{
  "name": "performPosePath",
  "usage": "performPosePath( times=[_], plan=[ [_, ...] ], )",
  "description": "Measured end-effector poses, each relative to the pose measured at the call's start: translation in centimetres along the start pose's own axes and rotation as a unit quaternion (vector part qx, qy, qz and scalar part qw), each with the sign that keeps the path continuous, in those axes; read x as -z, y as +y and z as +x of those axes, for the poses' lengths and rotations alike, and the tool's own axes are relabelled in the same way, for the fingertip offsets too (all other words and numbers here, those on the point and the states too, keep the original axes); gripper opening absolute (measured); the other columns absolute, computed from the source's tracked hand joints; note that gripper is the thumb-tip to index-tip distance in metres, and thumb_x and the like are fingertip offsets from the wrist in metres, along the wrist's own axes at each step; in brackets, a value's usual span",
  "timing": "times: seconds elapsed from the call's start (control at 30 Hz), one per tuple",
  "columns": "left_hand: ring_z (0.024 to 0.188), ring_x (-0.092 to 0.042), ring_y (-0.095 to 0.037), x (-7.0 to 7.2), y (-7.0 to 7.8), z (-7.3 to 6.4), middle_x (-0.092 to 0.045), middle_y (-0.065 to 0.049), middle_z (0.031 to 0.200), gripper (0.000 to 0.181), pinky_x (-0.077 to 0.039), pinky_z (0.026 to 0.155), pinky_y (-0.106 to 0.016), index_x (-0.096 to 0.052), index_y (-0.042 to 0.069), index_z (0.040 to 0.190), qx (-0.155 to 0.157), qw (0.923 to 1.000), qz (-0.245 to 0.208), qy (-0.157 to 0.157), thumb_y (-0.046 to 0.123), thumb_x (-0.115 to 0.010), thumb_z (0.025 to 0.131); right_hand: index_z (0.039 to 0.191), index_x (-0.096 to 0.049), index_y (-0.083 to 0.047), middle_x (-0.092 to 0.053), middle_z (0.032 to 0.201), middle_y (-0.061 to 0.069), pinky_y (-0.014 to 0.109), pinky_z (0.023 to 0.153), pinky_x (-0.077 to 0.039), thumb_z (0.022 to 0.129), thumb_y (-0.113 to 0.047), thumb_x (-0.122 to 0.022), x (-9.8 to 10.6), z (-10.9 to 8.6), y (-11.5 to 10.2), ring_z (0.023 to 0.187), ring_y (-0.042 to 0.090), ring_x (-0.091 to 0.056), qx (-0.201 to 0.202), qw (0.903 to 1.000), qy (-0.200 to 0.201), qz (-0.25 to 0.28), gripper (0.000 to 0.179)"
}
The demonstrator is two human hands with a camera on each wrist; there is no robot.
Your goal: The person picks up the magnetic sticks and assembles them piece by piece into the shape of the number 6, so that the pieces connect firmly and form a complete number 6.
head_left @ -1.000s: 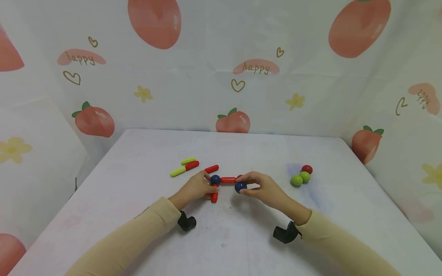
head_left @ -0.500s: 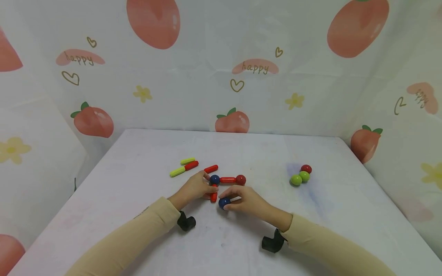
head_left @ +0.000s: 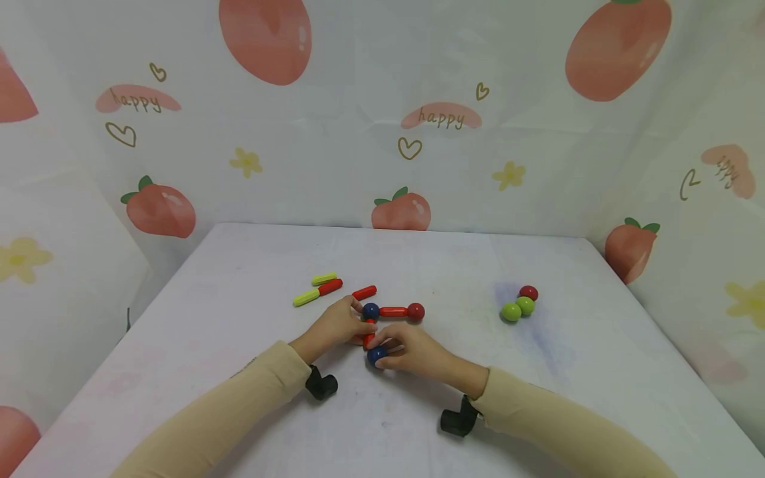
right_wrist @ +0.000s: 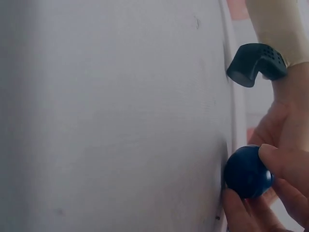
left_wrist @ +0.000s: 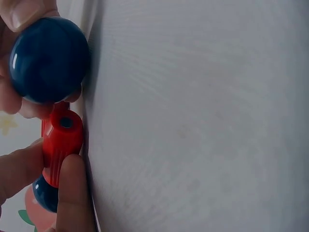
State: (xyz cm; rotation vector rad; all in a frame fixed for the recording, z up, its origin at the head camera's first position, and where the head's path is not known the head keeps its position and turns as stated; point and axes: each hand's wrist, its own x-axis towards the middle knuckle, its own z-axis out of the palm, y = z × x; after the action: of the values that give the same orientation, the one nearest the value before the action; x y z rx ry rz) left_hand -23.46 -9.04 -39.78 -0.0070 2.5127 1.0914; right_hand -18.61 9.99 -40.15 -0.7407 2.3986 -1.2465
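In the head view my left hand [head_left: 339, 323] pinches a red rod [head_left: 368, 341] between thumb and fingers. This rod runs toward me from a blue ball [head_left: 370, 311]. A second red rod [head_left: 392, 311] leads right from that ball to a red ball [head_left: 416, 311]. My right hand [head_left: 415, 352] holds another blue ball [head_left: 376, 357] with its fingertips, right at the near end of the pinched rod. In the left wrist view the held ball [left_wrist: 50, 60] is close to the rod's round end [left_wrist: 65, 142]. The right wrist view shows fingertips around the ball [right_wrist: 248, 171].
Beyond my left hand lie a loose red rod [head_left: 364, 292], a yellow rod [head_left: 325, 279], and another yellow rod [head_left: 306, 297] end to end with a red one [head_left: 331, 287]. At right sit two green balls [head_left: 510, 312] and a red ball [head_left: 528, 293] on the white table [head_left: 466, 265].
My right hand has carried the blue ball left and nearer to me, from beside the red ball to the pinched rod's near end. My left hand stays in place.
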Motion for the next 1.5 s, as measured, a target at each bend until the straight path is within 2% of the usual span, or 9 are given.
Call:
performPosePath(
  times=[0.17, 0.4, 0.67, 0.8, 0.93, 1.1, 1.27, 1.5],
  plan=[
    [0.079, -0.063, -0.016, 0.04, -0.08, 0.03, -0.067, -0.01, 0.095, 0.053, -0.05, 0.067, -0.02, -0.054, 0.002, 0.126, -0.001, 1.0, 0.001, 0.001, 0.026, -0.081, 0.088, 0.117, -0.072, -0.007, -0.071, 0.123, 0.012, 0.033, 0.094, -0.059, 0.089, -0.009, -0.077, -0.3, 0.2, -0.06, 0.11, 0.027, -0.069, -0.007, 0.9999, 0.005, -0.014, 0.028],
    [0.081, -0.062, -0.017, 0.05, -0.07, 0.03, -0.066, -0.01, 0.095, 0.052, -0.05, 0.068, -0.021, -0.055, 0.002, 0.127, -0.003, 1.0, 0.007, 0.003, 0.025, -0.08, 0.089, 0.117, -0.072, -0.007, -0.072, 0.12, 0.011, 0.023, 0.089, -0.058, 0.089, -0.011, -0.078, -0.33, 0.25, 0.23, 0.106, 0.022, -0.069, 0.004, 0.9998, 0.009, -0.017, 0.029],
    [0.079, -0.061, -0.017, 0.15, 0.03, -0.08, -0.065, -0.01, 0.092, 0.052, -0.049, 0.067, -0.02, -0.055, 0.001, 0.128, -0.002, 1.0, 0.005, -0.001, 0.025, -0.079, 0.089, 0.117, -0.072, -0.006, -0.073, 0.117, 0.011, 0.03, 0.096, -0.058, 0.089, -0.009, -0.078, -0.2, 0.26, 0.24, 0.109, 0.024, -0.071, 0.016, 0.9998, 0.006, -0.013, 0.029],
    [0.076, -0.061, -0.017, 0.16, 0.05, 0.02, -0.063, -0.009, 0.087, 0.05, -0.049, 0.065, -0.02, -0.055, 0.001, 0.127, 0.001, 1.0, -0.001, -0.003, 0.024, -0.079, 0.089, 0.116, -0.071, -0.003, -0.073, 0.116, 0.013, 0.029, 0.095, -0.058, 0.088, -0.007, -0.078, -0.22, 0.36, 0.42, 0.107, 0.023, -0.071, 0.03, 0.9995, 0.003, -0.01, 0.029],
    [0.074, -0.062, -0.016, 0.2, -0.05, 0.17, -0.064, -0.009, 0.087, 0.05, -0.051, 0.065, -0.02, -0.055, 0.0, 0.127, 0.001, 1.0, -0.005, -0.007, 0.023, -0.079, 0.09, 0.115, -0.071, -0.004, -0.073, 0.115, 0.013, 0.022, 0.093, -0.057, 0.088, -0.007, -0.079, -0.29, 0.44, 0.31, 0.104, 0.02, -0.071, 0.031, 0.9994, 0.004, -0.014, 0.029],
    [0.079, -0.063, -0.018, 0.41, 0.1, 0.29, -0.064, -0.011, 0.093, 0.049, -0.053, 0.068, -0.02, -0.056, 0.001, 0.126, 0.008, 0.9999, 0.008, -0.01, 0.024, -0.079, 0.089, 0.114, -0.072, -0.006, -0.073, 0.115, 0.01, 0.013, 0.088, -0.052, 0.088, -0.009, -0.079, -0.34, 0.54, 0.08, 0.101, 0.015, -0.068, 0.017, 0.9998, 0.003, -0.012, 0.028],
    [0.083, -0.063, -0.019, 0.7, 0.37, 0.25, -0.064, -0.011, 0.097, 0.049, -0.053, 0.069, -0.02, -0.057, 0.002, 0.124, 0.016, 0.9994, 0.027, -0.013, 0.027, -0.08, 0.088, 0.115, -0.072, -0.007, -0.073, 0.115, 0.009, 0.02, 0.093, -0.055, 0.088, -0.009, -0.078, -0.25, 0.57, -0.03, 0.105, 0.018, -0.069, 0.01, 0.9999, -0.002, -0.012, 0.027],
    [0.071, -0.063, -0.015, 0.88, 0.31, 0.3, -0.066, -0.009, 0.094, 0.048, -0.054, 0.067, -0.018, -0.057, 0.002, 0.123, 0.015, 0.9996, 0.001, -0.025, 0.025, -0.08, 0.088, 0.114, -0.071, -0.007, -0.072, 0.119, 0.011, 0.029, 0.096, -0.057, 0.089, -0.008, -0.078, -0.17, 0.7, 0.05, 0.108, 0.021, -0.069, 0.006, 0.9999, -0.008, -0.001, 0.027]
  ],
)
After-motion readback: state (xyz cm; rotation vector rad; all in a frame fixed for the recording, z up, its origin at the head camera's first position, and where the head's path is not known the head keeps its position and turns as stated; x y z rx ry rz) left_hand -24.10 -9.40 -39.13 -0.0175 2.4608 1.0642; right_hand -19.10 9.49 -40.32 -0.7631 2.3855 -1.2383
